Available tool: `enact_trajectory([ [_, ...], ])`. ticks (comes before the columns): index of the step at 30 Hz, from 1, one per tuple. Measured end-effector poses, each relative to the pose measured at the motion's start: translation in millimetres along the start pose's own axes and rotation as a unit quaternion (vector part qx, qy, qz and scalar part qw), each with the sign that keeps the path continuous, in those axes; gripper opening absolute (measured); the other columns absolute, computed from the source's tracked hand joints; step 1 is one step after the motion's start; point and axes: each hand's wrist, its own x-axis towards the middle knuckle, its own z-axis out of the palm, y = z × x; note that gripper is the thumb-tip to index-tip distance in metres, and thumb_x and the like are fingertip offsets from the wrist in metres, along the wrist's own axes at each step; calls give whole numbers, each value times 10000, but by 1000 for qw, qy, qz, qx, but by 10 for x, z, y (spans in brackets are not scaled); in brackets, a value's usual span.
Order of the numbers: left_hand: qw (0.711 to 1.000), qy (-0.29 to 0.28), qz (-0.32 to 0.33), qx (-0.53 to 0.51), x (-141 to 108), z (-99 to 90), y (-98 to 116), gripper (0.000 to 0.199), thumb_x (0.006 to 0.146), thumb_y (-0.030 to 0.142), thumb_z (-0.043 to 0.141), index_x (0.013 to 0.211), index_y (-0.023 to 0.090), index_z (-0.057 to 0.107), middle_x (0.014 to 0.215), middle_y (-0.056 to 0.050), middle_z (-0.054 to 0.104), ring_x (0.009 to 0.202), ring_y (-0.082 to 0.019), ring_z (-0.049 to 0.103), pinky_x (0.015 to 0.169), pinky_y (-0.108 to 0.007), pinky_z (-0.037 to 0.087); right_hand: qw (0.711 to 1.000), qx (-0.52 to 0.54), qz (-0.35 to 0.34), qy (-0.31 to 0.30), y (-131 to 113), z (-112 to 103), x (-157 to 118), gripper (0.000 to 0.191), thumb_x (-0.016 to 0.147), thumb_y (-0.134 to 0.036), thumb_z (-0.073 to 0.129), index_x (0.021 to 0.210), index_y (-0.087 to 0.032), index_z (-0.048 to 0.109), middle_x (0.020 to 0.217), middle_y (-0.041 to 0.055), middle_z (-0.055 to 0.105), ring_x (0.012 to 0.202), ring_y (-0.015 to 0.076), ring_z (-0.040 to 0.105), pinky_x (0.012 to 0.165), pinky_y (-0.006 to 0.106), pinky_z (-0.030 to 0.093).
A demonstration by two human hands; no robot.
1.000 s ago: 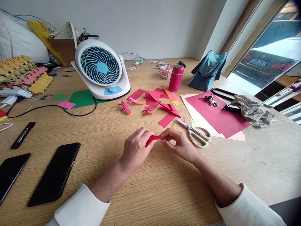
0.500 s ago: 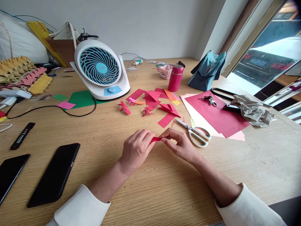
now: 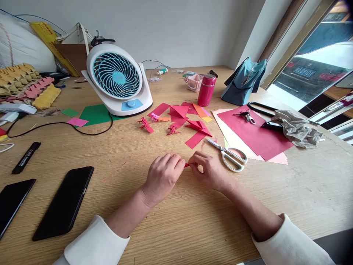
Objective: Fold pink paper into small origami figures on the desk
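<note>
A small strip of folded red paper shows between my two hands, most of it hidden by the fingers. My left hand is closed round its left part, knuckles upward. Thumb and forefinger of my right hand pinch its right end. Just right of that hand lie white-handled scissors, blades toward the upper left. Beyond the hands are small folded red paper figures and several red paper pieces, some folded, some flat.
A white fan stands at the back left beside green paper. Two black phones and a marker lie at left. A pink flask, a blue bag and red sheets with keys occupy the right.
My left hand has slid right along the folded red paper, toward my right hand. Less of the paper shows between them now. My right-hand fingers have curled more.
</note>
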Motion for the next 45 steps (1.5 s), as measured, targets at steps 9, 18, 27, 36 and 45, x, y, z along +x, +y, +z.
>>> enact_trajectory([
  [9,983,22,-121,-135,10,29,-36,39,925,180,613,888,194,618,861,-22,665,811,-175,624,726,-292,451,995,91,38,32,-1,-7,21,146,915,-112,523,934,-190,645,879,41,626,720,141,582,669,274,473],
  [18,936,52,-205,-280,27,16,28,75,875,156,636,832,201,596,791,7,639,726,-141,603,679,-257,456,960,254,93,69,-85,55,-7,166,931,-352,641,915,-188,663,878,45,668,800,165,630,752,304,528],
  [27,925,54,-196,-320,34,25,50,87,864,153,654,925,211,631,831,3,697,746,-146,644,698,-264,489,968,208,71,121,-78,32,-7,147,943,-316,610,866,-198,649,822,38,640,754,157,601,709,295,506],
  [36,889,-16,-240,-390,21,53,76,155,869,149,614,989,229,670,860,19,744,727,-127,684,681,-221,506,982,112,15,148,-172,-73,13,106,937,-219,583,835,-212,612,785,28,634,713,156,592,668,298,495],
  [45,819,-34,-294,-492,25,112,110,81,886,193,603,919,189,677,833,4,718,731,-111,655,672,-186,501,974,205,43,91,-130,11,14,137,929,-315,640,877,-189,645,833,37,643,731,142,599,684,278,512],
])
